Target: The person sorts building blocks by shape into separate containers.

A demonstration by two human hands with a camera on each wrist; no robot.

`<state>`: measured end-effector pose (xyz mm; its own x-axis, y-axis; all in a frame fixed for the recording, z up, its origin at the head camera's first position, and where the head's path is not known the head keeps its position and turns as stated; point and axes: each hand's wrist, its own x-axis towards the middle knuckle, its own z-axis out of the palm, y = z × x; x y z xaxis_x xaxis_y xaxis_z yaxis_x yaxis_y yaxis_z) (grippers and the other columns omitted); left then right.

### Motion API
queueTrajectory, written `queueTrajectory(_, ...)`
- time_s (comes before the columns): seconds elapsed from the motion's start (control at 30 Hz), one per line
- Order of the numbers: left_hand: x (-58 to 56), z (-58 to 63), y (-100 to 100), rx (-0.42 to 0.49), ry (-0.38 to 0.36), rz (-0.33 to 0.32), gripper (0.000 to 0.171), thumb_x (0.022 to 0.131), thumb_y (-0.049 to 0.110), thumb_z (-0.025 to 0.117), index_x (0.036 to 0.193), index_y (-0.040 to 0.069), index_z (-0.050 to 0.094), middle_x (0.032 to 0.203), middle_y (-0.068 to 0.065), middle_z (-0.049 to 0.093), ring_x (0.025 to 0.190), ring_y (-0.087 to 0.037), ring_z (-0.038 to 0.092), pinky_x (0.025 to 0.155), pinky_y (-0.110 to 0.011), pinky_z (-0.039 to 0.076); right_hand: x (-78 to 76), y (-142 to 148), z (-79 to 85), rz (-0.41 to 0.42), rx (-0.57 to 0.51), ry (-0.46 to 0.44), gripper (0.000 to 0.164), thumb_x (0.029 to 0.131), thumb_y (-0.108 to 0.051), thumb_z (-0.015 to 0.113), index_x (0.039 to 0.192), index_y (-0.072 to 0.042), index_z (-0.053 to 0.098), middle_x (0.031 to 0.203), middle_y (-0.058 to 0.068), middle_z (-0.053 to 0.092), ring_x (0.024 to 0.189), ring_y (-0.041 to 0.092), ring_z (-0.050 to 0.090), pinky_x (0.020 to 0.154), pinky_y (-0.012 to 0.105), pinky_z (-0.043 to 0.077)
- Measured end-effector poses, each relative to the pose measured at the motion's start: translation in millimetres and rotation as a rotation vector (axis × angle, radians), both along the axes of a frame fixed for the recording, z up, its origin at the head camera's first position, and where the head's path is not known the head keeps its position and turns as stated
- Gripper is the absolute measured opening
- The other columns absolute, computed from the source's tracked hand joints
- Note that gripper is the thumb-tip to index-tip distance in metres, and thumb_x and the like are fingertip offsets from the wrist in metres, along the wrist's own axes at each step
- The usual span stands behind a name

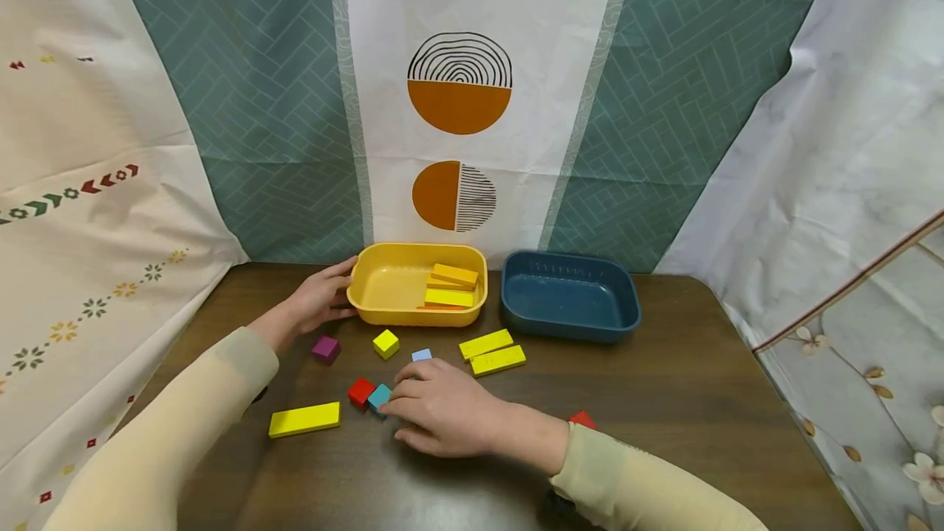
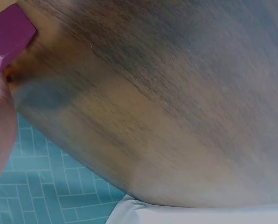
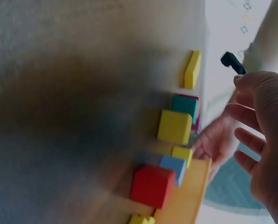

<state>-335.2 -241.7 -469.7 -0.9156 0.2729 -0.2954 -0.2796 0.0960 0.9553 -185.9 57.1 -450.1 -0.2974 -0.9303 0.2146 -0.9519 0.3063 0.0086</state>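
At the back left, my left hand touches the left end of the yellow tray, its fingers fairly straight along the rim. A purple cube lies on the table below that hand; in the left wrist view the purple cube overlaps a fingertip. My right hand hovers over the table's middle, fingers loosely bent. In the right wrist view the right hand holds nothing. Near its fingertips are a teal cube and a red cube. A light blue block is partly hidden behind it.
Several yellow and orange planks lie inside the yellow tray. A dark blue tray stands to its right. On the table are a yellow cube, yellow planks, another yellow plank, and a red block beyond the right wrist.
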Motion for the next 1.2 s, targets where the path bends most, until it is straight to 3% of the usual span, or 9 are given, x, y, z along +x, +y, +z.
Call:
queueTrajectory(0.2,-1.2,0.7,0,0.000,-0.006,0.005,0.060,0.112,0.018,0.035,0.166,0.026,0.010,0.170,-0.015,0.012,0.141,-0.046,0.040,0.108,-0.059,0.041,7.5,-9,-11.5,0.040,0.029,0.032,0.038,0.101,-0.041,0.061,0.133,-0.023,0.070,0.123,-0.011,0.067,0.128,0.017,0.048,0.113,0.032,0.036)
queueTrajectory(0.37,-1.9,0.4,-1,0.005,-0.007,0.003,0.059,0.113,0.018,0.035,0.166,0.027,0.010,0.170,-0.016,0.012,0.142,-0.045,0.039,0.108,-0.059,0.041,11.1,-20,-15.7,0.073,0.090,0.086,0.045,0.102,-0.046,0.058,0.138,-0.020,0.066,0.133,-0.009,0.063,0.135,0.020,0.045,0.120,0.038,0.026)
queueTrajectory(0.5,-1.8,0.8,-1,-0.002,-0.002,-0.006,0.060,0.113,0.019,0.035,0.166,0.026,0.009,0.170,-0.016,0.011,0.141,-0.046,0.039,0.108,-0.059,0.041,13.8,-32,-16.8,0.052,0.227,0.110,0.063,0.102,-0.058,0.051,0.151,-0.019,0.053,0.151,-0.007,0.050,0.148,0.023,0.031,0.125,0.047,0.012)
queueTrajectory(0.7,-1.9,0.6,-1,-0.004,0.004,-0.007,0.059,0.113,0.019,0.035,0.166,0.025,0.009,0.168,-0.019,0.014,0.139,-0.046,0.042,0.107,-0.058,0.041,18.7,-52,-19.8,-0.040,0.400,0.114,0.081,0.100,-0.073,0.026,0.164,-0.023,0.025,0.168,-0.007,0.022,0.157,0.023,0.003,0.123,0.050,-0.007)
queueTrajectory(0.97,-0.5,-1.2,0,-0.011,0.015,-0.020,0.059,0.113,0.019,0.034,0.166,0.026,0.008,0.169,-0.019,0.014,0.139,-0.047,0.041,0.108,-0.059,0.041,20.5,-75,-22.9,-0.129,0.450,0.124,0.088,0.096,-0.079,0.014,0.166,-0.024,0.017,0.170,-0.007,0.013,0.157,0.023,-0.004,0.123,0.052,-0.009)
queueTrajectory(1.2,-0.4,-1.5,0,-0.010,0.013,-0.020,0.059,0.113,0.019,0.034,0.166,0.026,0.008,0.169,-0.018,0.013,0.139,-0.047,0.041,0.108,-0.059,0.041,19.4,-84,-25.5,-0.163,0.506,0.048,0.087,0.095,-0.080,0.012,0.164,-0.029,0.023,0.169,-0.011,0.016,0.157,0.020,-0.004,0.123,0.050,-0.007)
